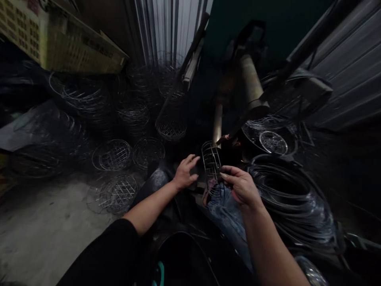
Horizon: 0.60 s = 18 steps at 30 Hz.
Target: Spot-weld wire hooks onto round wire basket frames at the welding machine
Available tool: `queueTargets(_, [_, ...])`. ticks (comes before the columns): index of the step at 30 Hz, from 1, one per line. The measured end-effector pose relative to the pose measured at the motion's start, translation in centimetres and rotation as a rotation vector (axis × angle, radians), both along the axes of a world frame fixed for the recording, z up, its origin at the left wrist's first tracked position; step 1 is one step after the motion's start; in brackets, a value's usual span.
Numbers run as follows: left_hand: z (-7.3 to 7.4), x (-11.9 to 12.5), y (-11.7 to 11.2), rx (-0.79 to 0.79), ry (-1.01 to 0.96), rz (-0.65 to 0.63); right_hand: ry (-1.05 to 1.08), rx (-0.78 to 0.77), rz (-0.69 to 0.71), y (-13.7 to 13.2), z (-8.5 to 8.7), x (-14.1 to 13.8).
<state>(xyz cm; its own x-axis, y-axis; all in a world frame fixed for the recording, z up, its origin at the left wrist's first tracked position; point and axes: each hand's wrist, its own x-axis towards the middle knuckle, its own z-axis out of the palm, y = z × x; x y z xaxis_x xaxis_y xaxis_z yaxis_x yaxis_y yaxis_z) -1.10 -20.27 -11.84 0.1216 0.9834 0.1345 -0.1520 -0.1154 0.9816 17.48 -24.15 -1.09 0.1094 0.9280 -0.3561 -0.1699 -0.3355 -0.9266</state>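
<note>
A small round wire basket (210, 161) of thin metal rods stands on edge between my hands, its upper edge at the tip of a brass-coloured metal rod (218, 123). My right hand (242, 184) is closed in a pinch at the basket's right side, with thumb and fingertips on its wire. To the left, my left hand (187, 172) is open, fingers apart and curved toward the basket without touching it. Below the basket is a leg in blue jeans (228, 210). The exact grip point is dim.
Wire grids (116, 155) lie on the concrete floor (59, 226) at left, with stacks of wire rings (85, 97) behind. A large coil of wire (291, 198) is at right. A thick metal cylinder (251, 77) juts down above. A yellow crate (80, 47) is at upper left.
</note>
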Motion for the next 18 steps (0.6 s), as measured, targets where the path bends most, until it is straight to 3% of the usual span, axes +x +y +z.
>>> queueTargets(3, [0.2,1.0,0.7,0.096,0.006,-0.069,-0.024,0.004,0.027,-0.1,0.4,-0.3])
queueTargets(9, [0.5,1.9,3.0,0.150,-0.054,0.028,-0.044,0.056,0.037,1.8,0.6,-0.3])
queueTargets(13, [1.3,1.9,5.2,0.271,0.042,0.093,-0.090,0.113,-0.028,3.6,-0.1,0.8])
queueTargets(18, [1.9,2.7,6.8,0.241,0.004,0.112,-0.231,0.291,-0.078,5.4,-1.3,2.7])
